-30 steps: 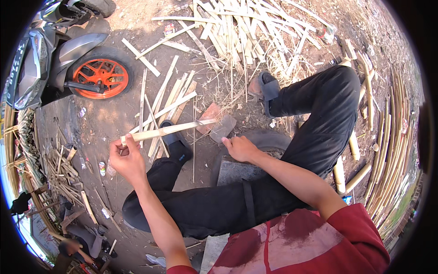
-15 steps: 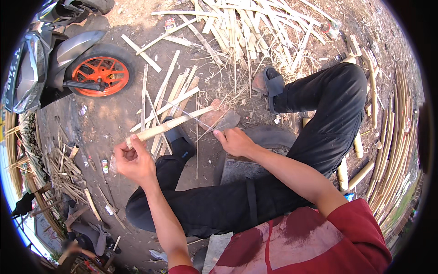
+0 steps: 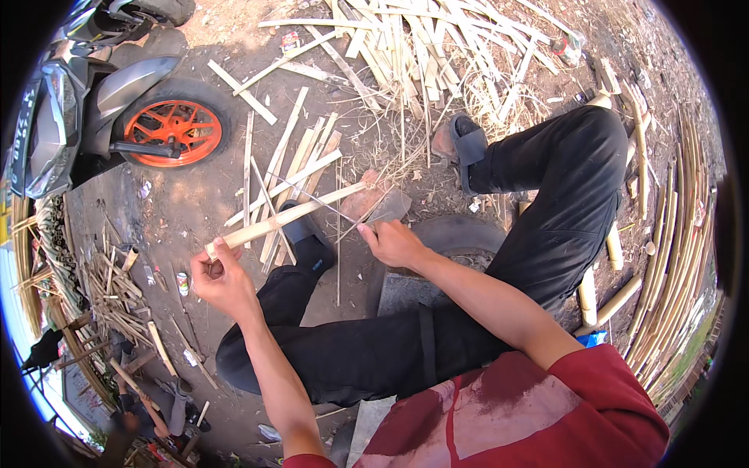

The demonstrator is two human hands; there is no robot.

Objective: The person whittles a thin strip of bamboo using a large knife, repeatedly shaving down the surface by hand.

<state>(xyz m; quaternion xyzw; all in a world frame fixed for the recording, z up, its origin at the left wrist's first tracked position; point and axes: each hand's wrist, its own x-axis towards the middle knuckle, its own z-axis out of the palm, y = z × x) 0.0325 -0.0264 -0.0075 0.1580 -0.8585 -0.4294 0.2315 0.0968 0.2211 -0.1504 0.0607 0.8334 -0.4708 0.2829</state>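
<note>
Well, my left hand (image 3: 225,278) and right hand (image 3: 392,243) are both full

My left thumb and fingers pinch the near end of a flat, pale bamboo strip (image 3: 281,222). It sticks out above my dark sandal (image 3: 304,232), toward a rough, reddish stone (image 3: 357,204). My right fingers curl tight around a thin, straight blade (image 3: 335,210), hiding its handle. Blade and strip cross; I can't tell if they touch.

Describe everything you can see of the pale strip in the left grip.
The pale strip is long, narrow and cream-yellow, and looks like split bamboo. It appears straight and in one piece. The left grip pinches its near end; from there it slants up and rightward in the picture, its far end overlapping a reddish block. A thin blade crosses it; whether either touches it is unclear.
</note>
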